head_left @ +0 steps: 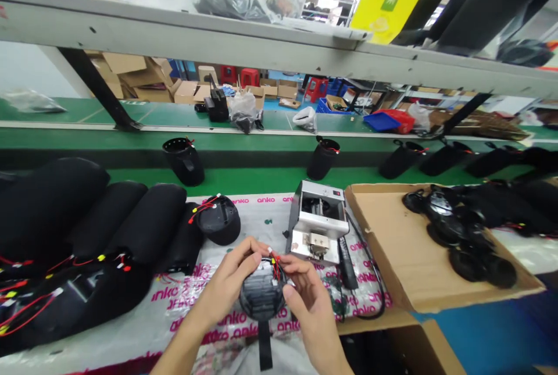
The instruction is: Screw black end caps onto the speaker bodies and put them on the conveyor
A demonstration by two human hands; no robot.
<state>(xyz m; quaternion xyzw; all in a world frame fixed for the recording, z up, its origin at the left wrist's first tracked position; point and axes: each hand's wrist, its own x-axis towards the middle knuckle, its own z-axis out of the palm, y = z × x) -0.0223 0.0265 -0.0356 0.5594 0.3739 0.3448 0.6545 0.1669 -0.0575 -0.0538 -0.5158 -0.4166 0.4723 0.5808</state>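
Between my hands is a round black plastic cap (263, 293) with ribs across its face. A black strap (264, 347) hangs from its lower edge, and red and yellow wires (275, 265) with small connectors come out at its top. My left hand (231, 279) grips the cap's left rim, fingers curled over the top. On the right side, the fingers of my right hand (307, 296) are bent around the wires and rim; their tips are partly hidden. Just beyond stands a black fabric-covered cylinder (219, 221), its end up, with red and yellow wires.
A grey metal machine (318, 221) with a cable stands beyond my right hand; a black-handled tool (347, 264) lies beside it. Black cylinders (148, 224) are piled at left. A cardboard tray (392, 247) at right holds black round parts (462, 229). A shelf beam (261, 43) crosses above.
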